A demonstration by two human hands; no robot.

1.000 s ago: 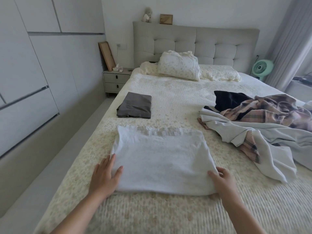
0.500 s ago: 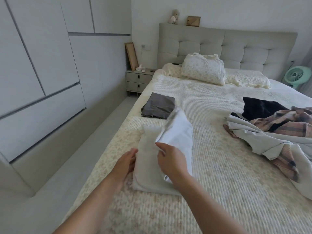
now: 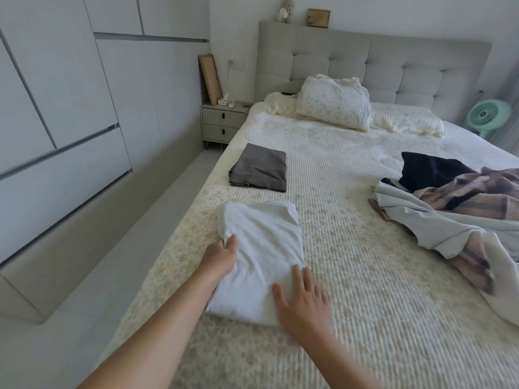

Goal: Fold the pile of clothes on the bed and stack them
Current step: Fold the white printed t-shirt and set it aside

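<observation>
A white garment (image 3: 261, 254), folded into a narrow rectangle, lies near the left edge of the bed (image 3: 365, 276). My left hand (image 3: 222, 258) holds its left edge, with the fingers tucked into the cloth. My right hand (image 3: 304, 303) lies flat with spread fingers on its near right corner. A folded dark grey garment (image 3: 259, 168) lies further up the bed. On the right sits the unfolded pile (image 3: 455, 203): a dark navy piece, a plaid piece and a pale grey piece.
Pillows (image 3: 334, 105) lie against the padded headboard. A bedside table (image 3: 223, 122) stands at the bed's far left corner, white wardrobe doors (image 3: 70, 108) line the left wall, and a green fan (image 3: 487, 116) stands at the far right.
The white garment's right half has been folded over onto the left half. My right hand let go and now presses flat on it. The view has turned to the left.
</observation>
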